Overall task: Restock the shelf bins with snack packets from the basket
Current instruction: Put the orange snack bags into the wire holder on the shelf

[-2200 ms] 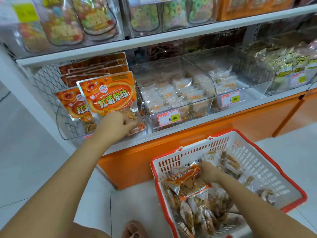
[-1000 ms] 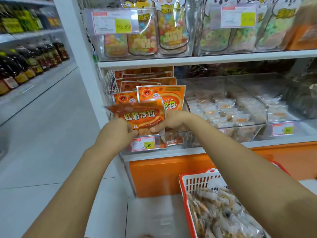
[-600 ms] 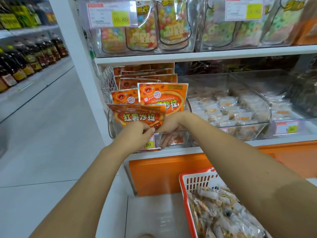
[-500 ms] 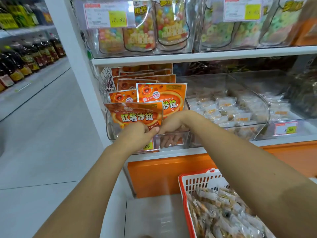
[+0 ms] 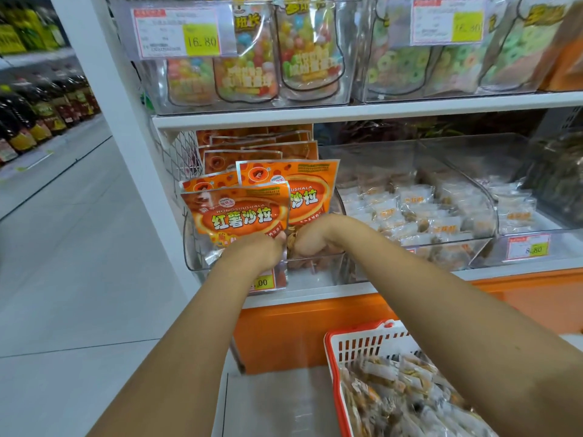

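Observation:
An orange snack packet (image 5: pixel 239 216) stands upright at the front left of the clear shelf bin (image 5: pixel 194 263). My left hand (image 5: pixel 255 250) grips its bottom edge. Right beside it, my right hand (image 5: pixel 312 238) curls its fingers down into the bin at the foot of a second orange packet (image 5: pixel 310 190) standing behind; its fingertips show through the bin's front wall. Several more orange packets are lined up further back. The red and white basket (image 5: pixel 334 367) sits on the floor at the lower right, filled with several small snack packets (image 5: pixel 394 402).
Right of the orange packets, two clear bins (image 5: pixel 457 171) hold small wrapped snacks. Candy bags (image 5: pixel 246 74) fill bins on the shelf above. A price tag (image 5: pixel 263 282) hangs on the bin front. Open aisle floor (image 5: pixel 69 263) lies left, with bottles (image 5: pixel 41 115) beyond.
Both hands carried the orange packet from the basket up to the bin, then lowered it and stood it upright in the front left. The right hand shifted off its edge toward the packet behind.

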The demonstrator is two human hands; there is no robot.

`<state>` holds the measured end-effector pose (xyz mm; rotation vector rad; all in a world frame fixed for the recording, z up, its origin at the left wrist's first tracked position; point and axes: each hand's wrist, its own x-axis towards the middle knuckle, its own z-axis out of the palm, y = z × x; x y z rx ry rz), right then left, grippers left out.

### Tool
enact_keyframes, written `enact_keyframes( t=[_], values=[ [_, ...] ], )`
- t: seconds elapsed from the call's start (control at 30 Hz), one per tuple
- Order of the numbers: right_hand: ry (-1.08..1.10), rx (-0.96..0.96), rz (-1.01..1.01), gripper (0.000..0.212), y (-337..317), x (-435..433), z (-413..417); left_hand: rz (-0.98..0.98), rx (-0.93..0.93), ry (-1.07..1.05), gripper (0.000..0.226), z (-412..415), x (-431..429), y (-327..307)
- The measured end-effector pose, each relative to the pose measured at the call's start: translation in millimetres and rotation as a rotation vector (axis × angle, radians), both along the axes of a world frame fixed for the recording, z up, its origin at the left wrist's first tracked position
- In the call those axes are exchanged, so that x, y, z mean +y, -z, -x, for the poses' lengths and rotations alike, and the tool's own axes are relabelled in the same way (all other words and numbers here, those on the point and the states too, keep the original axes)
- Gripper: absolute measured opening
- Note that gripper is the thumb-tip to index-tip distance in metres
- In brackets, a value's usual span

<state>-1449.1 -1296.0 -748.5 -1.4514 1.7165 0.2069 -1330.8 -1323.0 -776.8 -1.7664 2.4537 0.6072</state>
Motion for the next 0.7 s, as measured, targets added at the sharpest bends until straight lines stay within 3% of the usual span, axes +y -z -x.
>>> enact_keyframes(
  t=[0.07, 0.17, 0.33, 0.43, 0.6, 0.7],
  values=[
    [-0.006, -0.009, -0.003, 0.032, -1, 1, -1, -0.055, -0.019, 0.004, 0.062, 3, 1, -5],
    [-0.052, 0.016, 0.050, 0.009, -2, 3, -1, -0.092, 0.005, 0.001, 0.061, 3, 2, -11],
    [-0.207, 0.201, 0.209, 0.028, -18, 8, 7, -0.096, -0.002, 0.010, 0.058, -5, 4, -17],
    [-0.280, 0.275, 0.319, 0.018, -26, 17, 14, -0.092, -0.044, 0.050, 0.050, -12, 5, -17],
    [-0.170, 0.076, 0.554, 0.014, -33, 40, 32, 0.074, -0.073, 0.026, 0.044, -20, 7, -13],
    [-0.101, -0.016, 0.661, 0.011, -32, 59, 44, 0.315, 0.132, -0.014, 0.041, -16, 25, -22]
  ],
)
